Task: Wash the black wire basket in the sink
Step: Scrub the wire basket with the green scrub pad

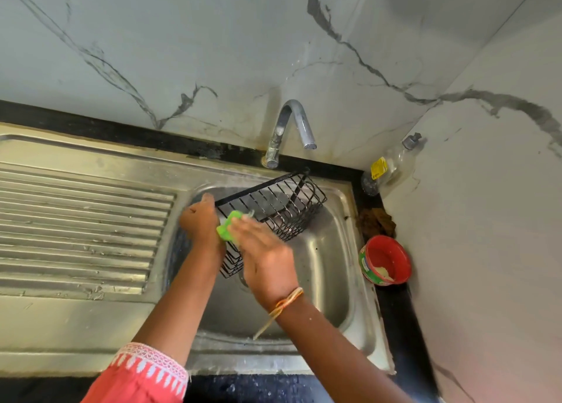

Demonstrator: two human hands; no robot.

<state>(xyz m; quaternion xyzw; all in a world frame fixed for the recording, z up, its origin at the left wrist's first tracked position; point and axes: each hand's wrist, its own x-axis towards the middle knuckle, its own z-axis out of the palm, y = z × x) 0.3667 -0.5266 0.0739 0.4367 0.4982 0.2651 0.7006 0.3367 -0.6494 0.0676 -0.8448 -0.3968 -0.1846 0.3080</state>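
Note:
The black wire basket (pixel 279 208) is held tilted over the steel sink (pixel 337 263) bowl. My left hand (pixel 200 220) grips its near-left end from the left side. A green scrub sponge (pixel 228 225) is pressed against the basket's wires by my right hand (pixel 267 253), whose fingers look blurred and fairly straight over it. How the sponge is held underneath is hidden. No water runs from the tap (pixel 292 129).
The ribbed steel drainboard (pixel 82 229) lies to the left. A red tub (pixel 386 259) of soap paste and a brown scrubber (pixel 377 222) sit on the black counter at the right. A clear bottle (pixel 392 165) stands in the corner by the marble walls.

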